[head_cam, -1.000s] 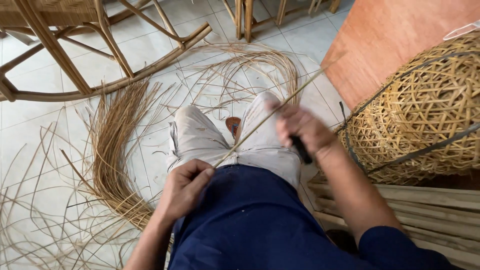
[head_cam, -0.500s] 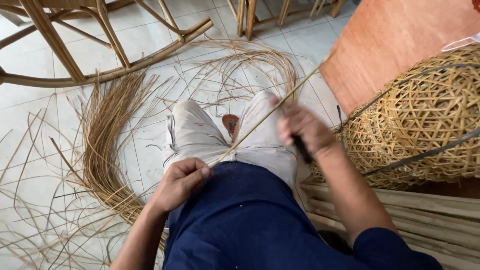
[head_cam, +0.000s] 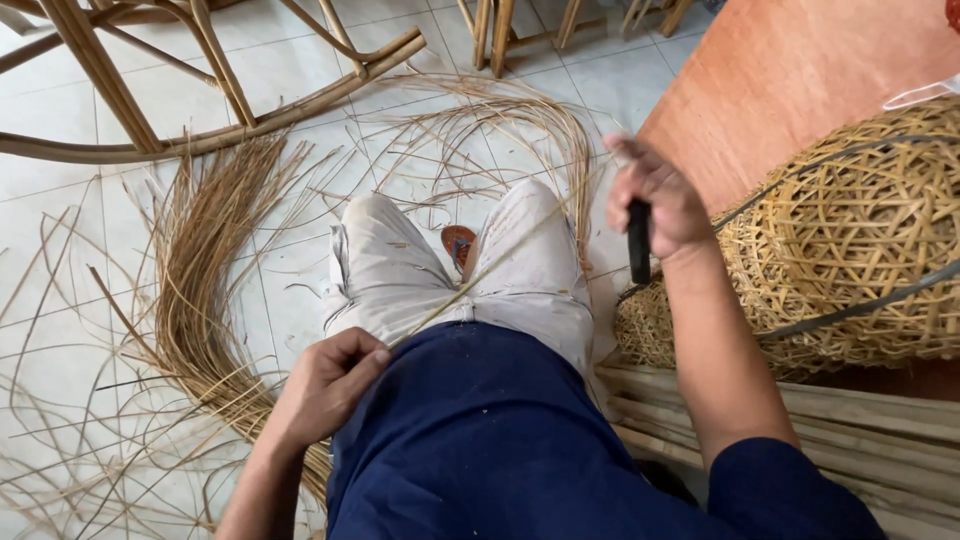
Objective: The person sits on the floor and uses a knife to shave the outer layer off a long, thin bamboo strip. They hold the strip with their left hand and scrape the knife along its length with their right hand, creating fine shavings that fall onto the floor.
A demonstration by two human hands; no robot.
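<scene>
I sit with light trousers and a dark blue shirt. A thin rattan strip (head_cam: 500,262) runs taut across my lap. My left hand (head_cam: 325,385) pinches its near end by my left hip. My right hand (head_cam: 655,208) is raised over my right knee, gripping a black-handled tool (head_cam: 638,240) with the strip's far end against it; the tool's working end is hidden in the fist.
A woven rattan basket (head_cam: 850,240) lies at my right, on stacked cane poles (head_cam: 880,440). A curved bundle of rattan strips (head_cam: 195,270) and loose strands cover the tiled floor at left. A wooden furniture frame (head_cam: 150,110) stands ahead. An orange board (head_cam: 800,80) leans at upper right.
My right hand has lifted up and away to the right along the strip. My left hand stays pinched at the near end. The view has shifted slightly.
</scene>
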